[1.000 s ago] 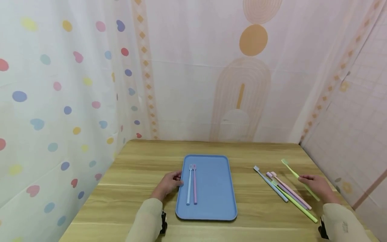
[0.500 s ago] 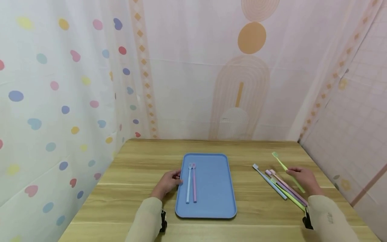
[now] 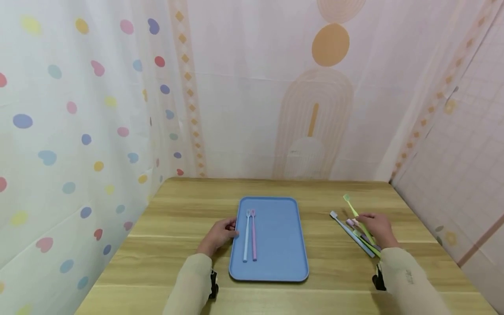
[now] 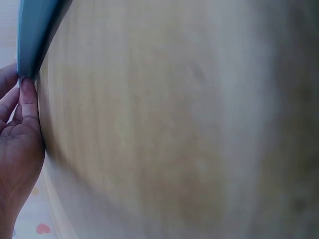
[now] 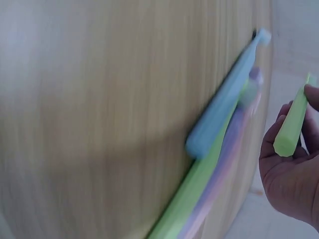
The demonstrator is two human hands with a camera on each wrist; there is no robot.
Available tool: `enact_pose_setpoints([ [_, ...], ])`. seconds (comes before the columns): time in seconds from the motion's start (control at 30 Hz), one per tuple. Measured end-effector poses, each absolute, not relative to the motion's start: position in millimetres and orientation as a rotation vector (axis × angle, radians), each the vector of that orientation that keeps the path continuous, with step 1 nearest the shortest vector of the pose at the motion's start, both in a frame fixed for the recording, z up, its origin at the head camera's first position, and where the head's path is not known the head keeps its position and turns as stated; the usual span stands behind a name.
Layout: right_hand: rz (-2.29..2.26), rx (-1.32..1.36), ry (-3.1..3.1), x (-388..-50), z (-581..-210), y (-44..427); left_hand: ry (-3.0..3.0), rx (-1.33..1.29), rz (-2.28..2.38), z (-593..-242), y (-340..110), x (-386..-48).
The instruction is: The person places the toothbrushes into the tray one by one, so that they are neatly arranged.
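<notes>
My right hand (image 3: 376, 227) holds a yellow-green toothbrush (image 5: 291, 124) by its handle, raised above a loose group of toothbrushes on the right of the table. In that group lie a blue toothbrush (image 5: 222, 104), a green toothbrush (image 5: 192, 199), a purple one and a pink one, partly hidden by the hand in the head view. My left hand (image 3: 218, 236) grips the left rim of a blue tray (image 3: 281, 245), thumb at the edge. On the tray's left side, a light blue toothbrush (image 3: 246, 240) and a pink-purple toothbrush (image 3: 253, 240) lie side by side, heads away from me.
The wooden table (image 3: 189, 210) carries the tray near its middle. Patterned curtains (image 3: 244, 109) hang behind it and along both sides. A strip of bare tabletop (image 3: 319, 245) runs between the tray and the loose toothbrushes.
My right hand has moved left with the yellow-green toothbrush, from the table's right side to above the other toothbrushes. The left hand and the tray have stayed in place.
</notes>
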State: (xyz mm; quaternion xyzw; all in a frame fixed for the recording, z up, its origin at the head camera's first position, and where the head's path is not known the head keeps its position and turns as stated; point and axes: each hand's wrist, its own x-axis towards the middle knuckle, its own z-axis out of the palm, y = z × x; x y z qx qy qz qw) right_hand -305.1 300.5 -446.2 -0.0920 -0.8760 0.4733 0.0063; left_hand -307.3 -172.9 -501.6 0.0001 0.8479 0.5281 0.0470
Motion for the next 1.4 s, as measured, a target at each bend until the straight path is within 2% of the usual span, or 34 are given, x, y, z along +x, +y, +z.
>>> enact_pose_setpoints([
  [0.63,1.715,-0.491,-2.531,-319.2,-458.5,201.5,2.605,-0.001,1.6,-501.5,-173.4,-306.4],
  [0.97,1.864,-0.462,-2.397,-317.0,-458.2,152.3,2.61,0.007,1.6,-502.4,-173.0,-307.5],
  [1.4,1.721,-0.433,-2.485,-308.3,-461.4,99.9,2.609,-0.003,1.599,-502.8,-172.8,-308.1],
])
